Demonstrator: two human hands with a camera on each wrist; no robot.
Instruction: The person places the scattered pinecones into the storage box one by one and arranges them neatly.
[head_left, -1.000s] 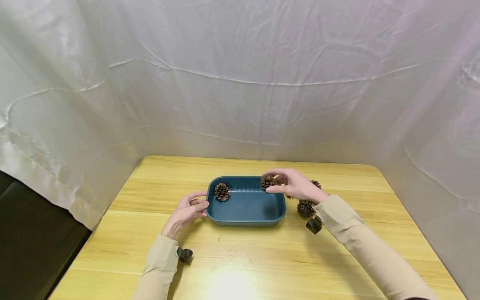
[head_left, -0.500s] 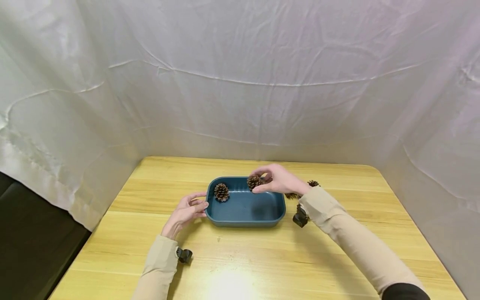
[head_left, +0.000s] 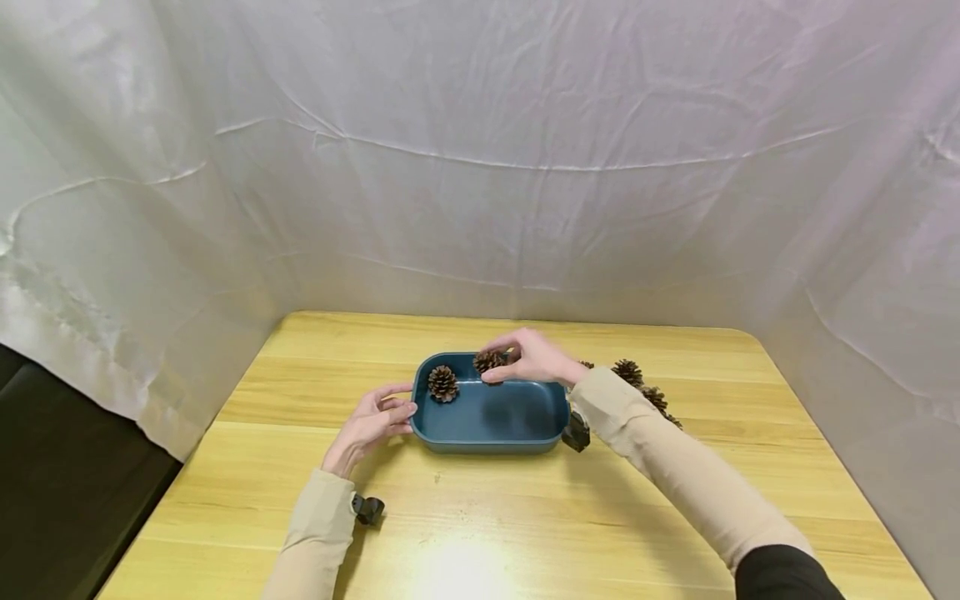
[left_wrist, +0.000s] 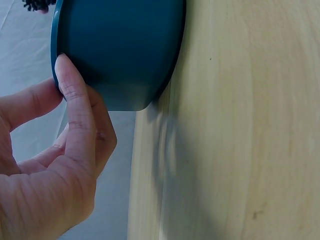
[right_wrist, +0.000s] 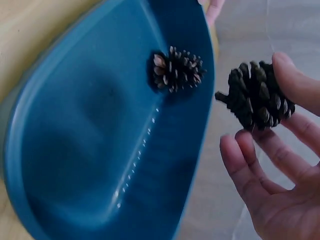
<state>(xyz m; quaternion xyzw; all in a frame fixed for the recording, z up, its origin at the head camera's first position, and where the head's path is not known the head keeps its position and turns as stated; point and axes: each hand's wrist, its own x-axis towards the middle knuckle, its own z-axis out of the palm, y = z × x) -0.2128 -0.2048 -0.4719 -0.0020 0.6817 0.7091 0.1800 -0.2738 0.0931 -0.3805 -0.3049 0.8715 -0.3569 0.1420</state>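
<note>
A blue oblong plastic tub (head_left: 491, 447) stands on the table, and my left hand (head_left: 373, 419) pinches its left end. In the left wrist view the thumb (left_wrist: 75, 95) lies over the tub's rim, fingers on the outer side. Over the tub's back part, my right hand (head_left: 534, 357) holds a brown pine cone (right_wrist: 257, 97) between thumb and fingers; its stub of stem sticks out away from the palm. Another pine cone (head_left: 442, 384) lies inside the tub at the left end, also plain in the right wrist view.
To the right of the tub, several pine cones (head_left: 627, 372) lie on the wooden table (head_left: 480, 525), partly behind the right forearm. A pale cloth curtain (head_left: 517, 208) hangs behind the table and along its sides. Small black cameras sit at both wrists.
My right hand has moved left with the pine cone, from the tub's right end to its back middle. The cones at right show more. The left hand and tub stay put.
</note>
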